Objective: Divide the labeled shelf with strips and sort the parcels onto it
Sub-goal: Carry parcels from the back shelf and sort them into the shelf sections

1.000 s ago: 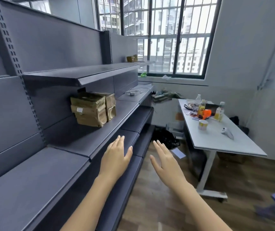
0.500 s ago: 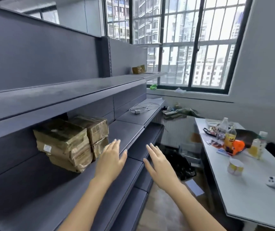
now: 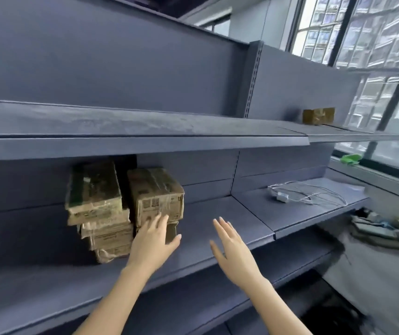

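Closer to the dark blue metal shelf [image 3: 205, 221] now than half a second ago; white counter with bottles gone from view. Left hand [image 3: 153, 240] moved up to the stack of parcels [image 3: 123, 209], straight fingers [image 3: 156, 220] spread a little, tips right at the front of the upper right box, palm covering the box below. Cannot tell if really touching. Holding nothing.

Right hand [image 3: 233, 250] well apart from the parcels, off to the right of the left fingers, flat and wide, hanging over bare shelf. Holding nothing too.

Parcels: brown cardboard boxes, blocky, wrapped in shiny crinkly tape, corners worn and soft. Three on the left side of the pile, two on the right, pushed back under the upper shelf [image 3: 145, 131].

Farther right of the right fingers, a thin white cable [image 3: 307, 195] lying in loose loops with a small white block on it. High up, far past both hands, one more small brown box [image 3: 318, 115] on the upper shelf. Shelves flat, smooth, dusty on top.
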### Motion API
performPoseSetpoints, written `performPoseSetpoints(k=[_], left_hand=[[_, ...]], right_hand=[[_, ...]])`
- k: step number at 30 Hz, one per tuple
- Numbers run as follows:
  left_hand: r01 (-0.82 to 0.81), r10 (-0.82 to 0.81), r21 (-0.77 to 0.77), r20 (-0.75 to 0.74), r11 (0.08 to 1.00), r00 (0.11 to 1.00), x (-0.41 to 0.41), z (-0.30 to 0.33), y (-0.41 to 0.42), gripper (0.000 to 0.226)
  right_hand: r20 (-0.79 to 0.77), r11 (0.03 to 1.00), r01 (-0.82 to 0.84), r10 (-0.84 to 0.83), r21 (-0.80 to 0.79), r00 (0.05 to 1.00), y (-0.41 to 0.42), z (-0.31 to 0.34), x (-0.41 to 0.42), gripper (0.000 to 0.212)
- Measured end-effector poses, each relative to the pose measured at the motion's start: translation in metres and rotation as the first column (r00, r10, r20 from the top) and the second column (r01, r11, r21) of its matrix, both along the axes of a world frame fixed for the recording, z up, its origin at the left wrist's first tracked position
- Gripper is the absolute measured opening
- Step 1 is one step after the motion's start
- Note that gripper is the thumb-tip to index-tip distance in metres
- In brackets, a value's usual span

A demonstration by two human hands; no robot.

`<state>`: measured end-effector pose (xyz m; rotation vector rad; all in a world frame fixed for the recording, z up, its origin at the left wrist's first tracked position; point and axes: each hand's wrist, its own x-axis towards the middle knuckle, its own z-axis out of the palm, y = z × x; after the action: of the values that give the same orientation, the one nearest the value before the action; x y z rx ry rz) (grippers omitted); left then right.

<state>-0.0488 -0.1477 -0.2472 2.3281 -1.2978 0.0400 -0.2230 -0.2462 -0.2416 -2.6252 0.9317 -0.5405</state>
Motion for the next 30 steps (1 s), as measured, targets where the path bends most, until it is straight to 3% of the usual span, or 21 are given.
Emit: performPoseSetpoints(k=[6, 13, 19, 25, 30], left_hand=[[-0.188, 0.179, 0.046, 0.163, 0.981, 0.97, -0.002, 0.025, -0.035, 0.064], [-0.346, 0.308, 0.119, 0.256, 0.931, 0.916, 0.028, 0.015, -0.049, 0.068], [-0.466, 0.456, 0.129, 0.097, 0.875, 0.884, 0.065, -0.006, -0.071, 0.08], [-0.459, 0.445, 0.083, 0.14, 0.885, 0.884, 0.084, -0.014, -0.073, 0.081], [-0.419, 0.419, -0.004, 0.024, 0.908, 0.908, 0.072, -0.007, -0.077, 0.075]], right_hand=[[0.0, 0.988, -0.153, 0.153, 0.002, 0.988, -0.071, 0.006, 0.028, 0.056], [0.002, 0.947, -0.318, 0.319, -0.051, 0.948, -0.101, 0.004, 0.094, 0.063], [0.105, 0.94, -0.337, 0.33, 0.058, 0.938, -0.121, -0.018, 0.147, 0.085], [0.285, 0.903, -0.413, 0.368, 0.117, 0.885, -0.136, -0.036, 0.18, 0.074], [0.375, 0.869, -0.475, 0.398, 0.139, 0.837, -0.143, -0.029, 0.171, 0.063]])
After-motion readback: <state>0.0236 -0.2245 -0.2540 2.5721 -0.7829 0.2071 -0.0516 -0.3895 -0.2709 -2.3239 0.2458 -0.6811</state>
